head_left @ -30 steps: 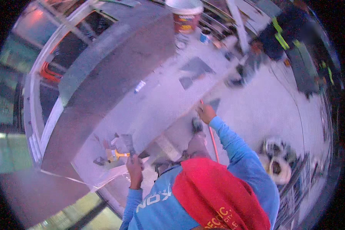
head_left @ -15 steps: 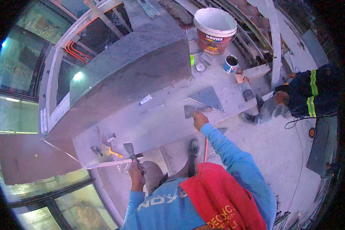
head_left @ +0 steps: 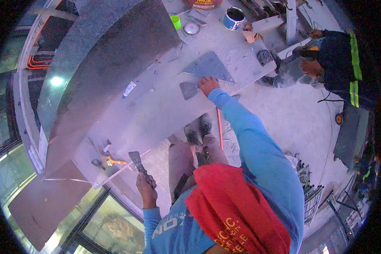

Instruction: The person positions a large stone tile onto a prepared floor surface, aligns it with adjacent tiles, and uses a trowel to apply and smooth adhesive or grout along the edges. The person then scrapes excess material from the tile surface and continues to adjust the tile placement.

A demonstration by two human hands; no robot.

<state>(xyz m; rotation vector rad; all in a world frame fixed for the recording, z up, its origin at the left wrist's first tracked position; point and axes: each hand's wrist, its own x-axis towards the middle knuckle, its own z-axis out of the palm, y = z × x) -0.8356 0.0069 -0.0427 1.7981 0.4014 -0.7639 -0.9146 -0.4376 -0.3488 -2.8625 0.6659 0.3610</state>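
Note:
My left hand (head_left: 146, 189) is closed round the dark handle of a putty knife (head_left: 135, 158), its blade pointing up and away beside the near edge of a long pale board (head_left: 156, 112). Farther out, my right hand (head_left: 208, 86) is closed over the handle of a wider putty knife (head_left: 188, 90), whose grey blade lies low over the board. The fingers hide that handle. Just beyond my right hand lies a blue-grey triangular slab (head_left: 211, 67). A white and blue tube (head_left: 129, 89) rests on the board farther left.
A brush with an orange-yellow handle (head_left: 116, 161) lies at the left. A curved dark stone-like block (head_left: 110, 59) rises along the far left. A blue and white can (head_left: 233, 19), a round metal tin (head_left: 191, 28) and a green cup (head_left: 175, 22) stand beyond. A co-worker (head_left: 338, 63) crouches at right.
The view has shifted, so the bucket is now mostly cut off at the top. My right hand has moved onto the wide putty knife's handle, nearer the slab. My left hand keeps its knife.

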